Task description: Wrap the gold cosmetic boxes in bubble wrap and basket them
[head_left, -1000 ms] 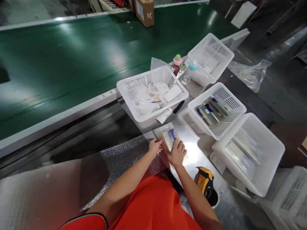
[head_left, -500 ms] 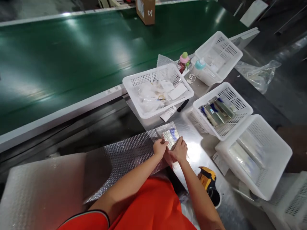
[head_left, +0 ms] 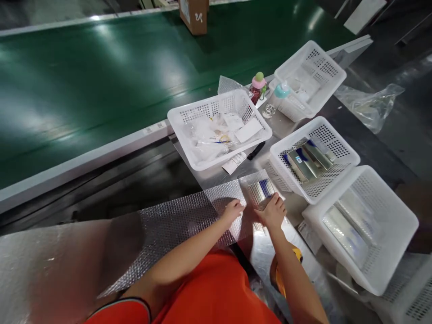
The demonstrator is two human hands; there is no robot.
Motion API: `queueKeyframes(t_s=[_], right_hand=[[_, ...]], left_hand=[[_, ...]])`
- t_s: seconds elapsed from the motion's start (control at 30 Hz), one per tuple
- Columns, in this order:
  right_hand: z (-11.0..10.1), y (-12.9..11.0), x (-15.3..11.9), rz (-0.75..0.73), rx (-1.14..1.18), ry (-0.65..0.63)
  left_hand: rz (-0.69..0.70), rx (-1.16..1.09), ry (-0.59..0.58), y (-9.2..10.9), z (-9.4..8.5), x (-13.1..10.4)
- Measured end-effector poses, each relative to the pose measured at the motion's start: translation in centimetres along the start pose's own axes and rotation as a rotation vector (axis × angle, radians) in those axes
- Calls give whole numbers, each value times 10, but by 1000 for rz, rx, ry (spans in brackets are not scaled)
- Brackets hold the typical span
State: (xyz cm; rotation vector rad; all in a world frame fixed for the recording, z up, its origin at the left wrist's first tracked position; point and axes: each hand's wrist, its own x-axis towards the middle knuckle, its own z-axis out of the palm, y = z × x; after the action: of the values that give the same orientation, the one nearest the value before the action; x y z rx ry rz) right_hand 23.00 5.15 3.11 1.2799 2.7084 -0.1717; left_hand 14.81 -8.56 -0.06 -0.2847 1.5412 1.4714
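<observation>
A small box with a blue marking (head_left: 265, 188) lies under bubble wrap at the right end of a long bubble wrap strip (head_left: 178, 219). My right hand (head_left: 272, 212) grips the wrapped box at its lower right edge. My left hand (head_left: 233, 211) is on the strip to the left of the box, its fingers bent together on the wrap; whether they pinch a layer is too small to tell. The strip runs left across the metal table's edge to a wide, blurred stretch of wrap at the lower left.
Beyond my hands is a white basket of plastic bags (head_left: 216, 157). To the right, one basket (head_left: 315, 198) holds silvery boxes, another (head_left: 398, 234) wrapped ones. Two bottles, a yellow-black tool (head_left: 278, 276) and a green conveyor (head_left: 118, 90) with a carton are around.
My right hand and the wrapped box have moved right, drawing the bubble wrap along. My left hand has come off the box and now rests on the strip, apart from my right hand.
</observation>
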Motion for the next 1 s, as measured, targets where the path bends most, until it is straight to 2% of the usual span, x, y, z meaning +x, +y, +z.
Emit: queueKeyframes(t_s=[0.1, 0.27, 0.37, 0.47, 0.57, 0.67, 0.73, 0.83, 0.9, 1.0], right_hand=[[5, -24, -32, -41, -46, 141], [14, -56, -77, -130, -80, 185], [10, -66, -90, -200, -94, 211], [-4, -65, -87, -279, -100, 241], [-18, -62, -78, -459, -84, 142], [-18, -71, -78, -638, -47, -31], [-6, -86, -85, -581, -35, -44], [16, -107, -96, -228, -32, 7], [24, -114, -98, -63, -25, -22], [20, -104, -87, -56, 5, -98]], left_hand=[[-29, 3, 7, -3, -42, -34], [-40, -43, -18, -10, -106, -81], [-50, -61, 10, -16, -137, -100], [-65, -85, 28, -21, -159, -115], [-85, -127, 47, -26, -174, -126], [-89, -133, 67, -28, -185, -134], [-72, -116, 69, -28, -193, -138], [-28, -98, 66, -29, -208, -147], [-13, -108, 70, -31, -217, -152], [-54, -112, 113, -35, -223, -156]])
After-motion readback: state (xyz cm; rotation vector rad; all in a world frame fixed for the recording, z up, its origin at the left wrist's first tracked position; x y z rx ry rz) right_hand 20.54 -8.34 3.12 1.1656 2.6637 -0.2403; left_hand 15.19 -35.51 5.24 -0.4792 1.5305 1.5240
